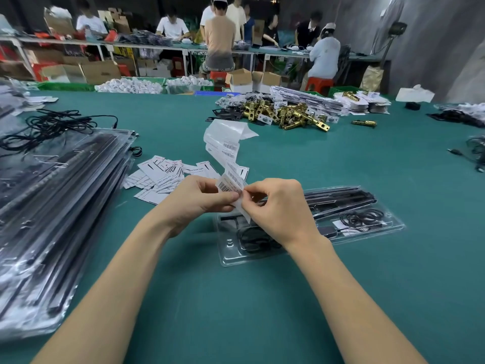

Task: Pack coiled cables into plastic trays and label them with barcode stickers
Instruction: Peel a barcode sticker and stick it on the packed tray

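Observation:
A long strip of barcode stickers (226,151) curls up from my hands over the middle of the green table. My left hand (199,197) pinches the strip's near end just below a barcode sticker (231,183). My right hand (275,206) pinches the strip's edge right beside it, fingertips nearly touching the left thumb. Under my hands lies a clear plastic tray (367,232) holding black bars and a coiled black cable (360,218). Part of the tray is hidden by my right hand.
A tall stack of filled clear trays (52,206) fills the left side, with loose black cables (49,124) behind it. White printed cards (160,174) lie scattered left of my hands. Brass latch parts (286,114) are heaped farther back. People work at benches beyond.

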A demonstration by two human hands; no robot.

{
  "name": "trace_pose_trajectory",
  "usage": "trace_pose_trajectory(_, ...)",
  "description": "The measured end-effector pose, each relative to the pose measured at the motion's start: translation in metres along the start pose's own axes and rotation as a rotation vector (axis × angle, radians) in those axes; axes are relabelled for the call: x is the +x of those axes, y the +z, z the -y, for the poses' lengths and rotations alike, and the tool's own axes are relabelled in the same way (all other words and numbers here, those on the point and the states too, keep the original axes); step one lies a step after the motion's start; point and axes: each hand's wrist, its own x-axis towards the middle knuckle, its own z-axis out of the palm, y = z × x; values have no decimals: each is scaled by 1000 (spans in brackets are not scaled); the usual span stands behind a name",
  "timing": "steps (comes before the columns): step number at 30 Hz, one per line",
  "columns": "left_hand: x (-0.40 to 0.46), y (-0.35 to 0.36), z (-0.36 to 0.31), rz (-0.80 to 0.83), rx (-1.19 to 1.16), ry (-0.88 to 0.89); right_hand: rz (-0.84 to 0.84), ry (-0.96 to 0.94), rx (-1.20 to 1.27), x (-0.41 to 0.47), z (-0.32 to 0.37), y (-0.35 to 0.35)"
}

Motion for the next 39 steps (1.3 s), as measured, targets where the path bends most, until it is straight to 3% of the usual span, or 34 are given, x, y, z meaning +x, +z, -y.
trace_pose_trajectory(3, 0, 2, -2, -5, 0, -7, -8, 46, 12, 1, 2, 0)
trace_pose_trajectory(7, -2, 2, -4, -42, -26, -37, -52, 243, 158, 3, 2, -4)
trace_pose_trajectory(14, -8, -16, -21, -223, -20, -169, -110, 874, 872, 12, -8, -23)
trace_pose_trajectory(17, -20, -39, -38, -325, 238, -293, -174, 990, 1021, 13, -18, -37)
trace_pose_trajectory(20, -41, -64, -62, -177, 788, -500, -184, 1007, 1055, 14, -25, -47)
trace_pose_trajectory(22, -55, -71, -74, -111, 923, -689, -176, 1006, 1056, 15, -27, -51)
trace_pose_trajectory(25, -68, -77, -90, -244, 1074, -769, -141, 1004, 1054, 15, -26, -50)
trace_pose_trajectory(27, -69, -80, -99, -343, 1289, -699, -110, 1008, 1049, 15, -24, -48)
trace_pose_trajectory(29, -62, -70, -105, -382, 1441, -446, -83, 1019, 1033, 15, -22, -44)
trace_pose_trajectory(33, -33, -9, -81, -215, 1057, 274, -12, 1052, 1018, 15, -16, -36)
trace_pose_trajectory(36, -17, 37, -47, -119, 953, 497, 19, 1084, 1045, 14, -13, -32)
trace_pose_trajectory(39, -6, 49, -17, -168, 981, 625, 49, 1094, 1082, 14, -13, -31)
